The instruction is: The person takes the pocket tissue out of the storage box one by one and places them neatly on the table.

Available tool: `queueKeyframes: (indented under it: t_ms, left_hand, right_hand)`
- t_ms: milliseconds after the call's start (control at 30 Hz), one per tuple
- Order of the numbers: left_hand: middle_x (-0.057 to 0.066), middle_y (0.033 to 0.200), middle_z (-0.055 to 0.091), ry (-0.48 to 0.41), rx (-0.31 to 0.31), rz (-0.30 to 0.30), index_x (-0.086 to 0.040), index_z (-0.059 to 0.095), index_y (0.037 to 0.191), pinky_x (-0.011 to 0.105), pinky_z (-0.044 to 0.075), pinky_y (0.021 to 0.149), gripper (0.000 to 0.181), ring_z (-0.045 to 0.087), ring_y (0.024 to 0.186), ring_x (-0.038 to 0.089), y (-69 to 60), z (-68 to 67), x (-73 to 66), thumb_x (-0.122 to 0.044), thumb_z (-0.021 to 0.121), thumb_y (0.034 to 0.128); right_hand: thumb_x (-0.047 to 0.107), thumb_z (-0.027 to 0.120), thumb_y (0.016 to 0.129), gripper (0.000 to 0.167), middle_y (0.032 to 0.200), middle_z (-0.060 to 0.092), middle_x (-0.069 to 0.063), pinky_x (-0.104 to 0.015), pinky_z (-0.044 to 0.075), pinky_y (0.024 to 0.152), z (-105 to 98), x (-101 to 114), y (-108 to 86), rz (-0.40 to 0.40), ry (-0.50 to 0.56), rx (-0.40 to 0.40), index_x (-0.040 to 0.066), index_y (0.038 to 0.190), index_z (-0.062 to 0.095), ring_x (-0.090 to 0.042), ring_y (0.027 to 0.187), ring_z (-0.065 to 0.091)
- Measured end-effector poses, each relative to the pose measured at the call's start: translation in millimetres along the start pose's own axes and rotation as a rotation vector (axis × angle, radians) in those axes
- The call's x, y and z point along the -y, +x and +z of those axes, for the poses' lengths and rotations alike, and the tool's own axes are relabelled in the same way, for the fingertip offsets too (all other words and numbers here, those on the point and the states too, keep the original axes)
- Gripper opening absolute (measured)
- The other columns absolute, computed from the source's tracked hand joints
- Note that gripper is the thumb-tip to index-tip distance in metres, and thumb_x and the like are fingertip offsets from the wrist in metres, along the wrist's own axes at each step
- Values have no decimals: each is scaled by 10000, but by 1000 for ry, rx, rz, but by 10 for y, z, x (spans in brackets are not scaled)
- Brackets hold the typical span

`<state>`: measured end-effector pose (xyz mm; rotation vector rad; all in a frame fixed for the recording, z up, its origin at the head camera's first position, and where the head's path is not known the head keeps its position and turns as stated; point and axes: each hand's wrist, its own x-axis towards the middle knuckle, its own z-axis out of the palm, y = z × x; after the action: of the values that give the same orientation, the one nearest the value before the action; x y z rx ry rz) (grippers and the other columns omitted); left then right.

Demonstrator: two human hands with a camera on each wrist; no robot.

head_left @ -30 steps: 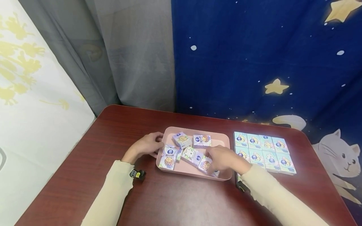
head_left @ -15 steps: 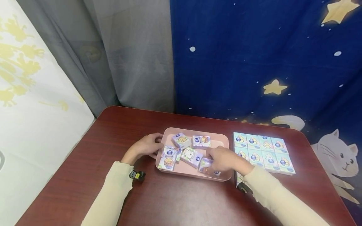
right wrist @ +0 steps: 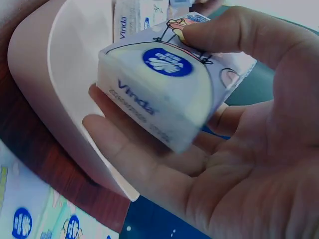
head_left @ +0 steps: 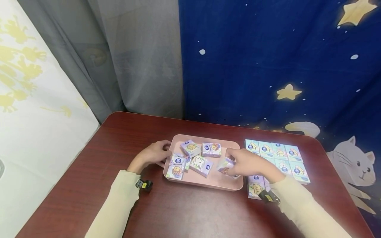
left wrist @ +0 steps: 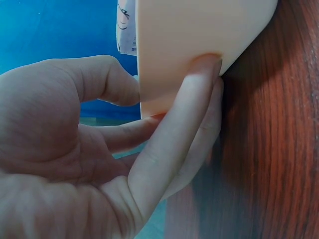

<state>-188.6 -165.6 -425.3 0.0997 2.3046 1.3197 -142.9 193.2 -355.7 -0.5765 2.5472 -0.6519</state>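
Note:
My right hand [head_left: 248,162] holds a purple Vinda tissue pack [right wrist: 167,67] between thumb and fingers, above the right end of a pink tray [head_left: 205,187]. In the right wrist view the pack is tilted, its printed face turned up under the thumb. My left hand [head_left: 153,152] grips the tray's left end. Seen from the left wrist, the thumb is at the rim and the fingers [left wrist: 172,124] lie along the outer wall. Several purple packs stay in the tray, among them one with a white character [head_left: 201,165] and one at the front left [head_left: 176,168].
Right of the tray, teal tissue packs [head_left: 293,162] lie in neat rows. A purple pack [head_left: 255,187] lies in front of them, partly behind the right wrist. The dark red table [head_left: 178,215] ends at a grey and blue curtain [head_left: 226,82].
My right hand has picked up the pack from the tray's front right and moved slightly right and up with it. The left hand keeps its place on the tray.

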Motion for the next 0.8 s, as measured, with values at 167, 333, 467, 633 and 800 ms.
queueKeyframes:
  t_ms: [167,333,467,633,800]
  left_hand:
    - [226,1274,659,1,-2,-3,57,504,1554,402,687,696,546,757,872,251,3,-3,4,-73,614,1035]
    - [228,1292,655,-4,-1,-2,57,505,1554,399,687,697,543,763,873,249,7,4,15,-72,613,1038]
    - [228,1295,657,-1,0,-7,53,501,1559,398,687,699,547,765,879,249,12,5,18,-75,612,1039]
    - [225,1289,662,9,0,-5,47,499,1564,397,687,698,554,763,882,248,21,3,30,-81,618,1039]
    - [228,1302,656,17,-4,-8,46,499,1564,396,687,700,548,762,889,250,16,-1,20,-84,616,1045]
  right_hand:
    - [259,860,860,418,857,628,-27,-353,507,620,-48,-66,-92,21,34,-4,91,1128,585,-191,727,604]
    - [356,885,882,508,1010,697,-20,-389,553,757,-72,-192,-164,46,12,-45,76,1227,639,-200,872,645]
    - [369,896,870,502,1036,723,-3,-386,556,777,-108,-275,-248,51,32,-90,91,1226,677,-190,882,653]
    - [370,903,873,458,1063,748,16,-410,558,827,-144,-359,-371,89,76,-153,145,1234,732,-192,933,669]
    - [354,896,875,562,1070,749,-17,-437,579,840,-161,-449,-496,116,53,-210,77,1328,712,-198,927,678]
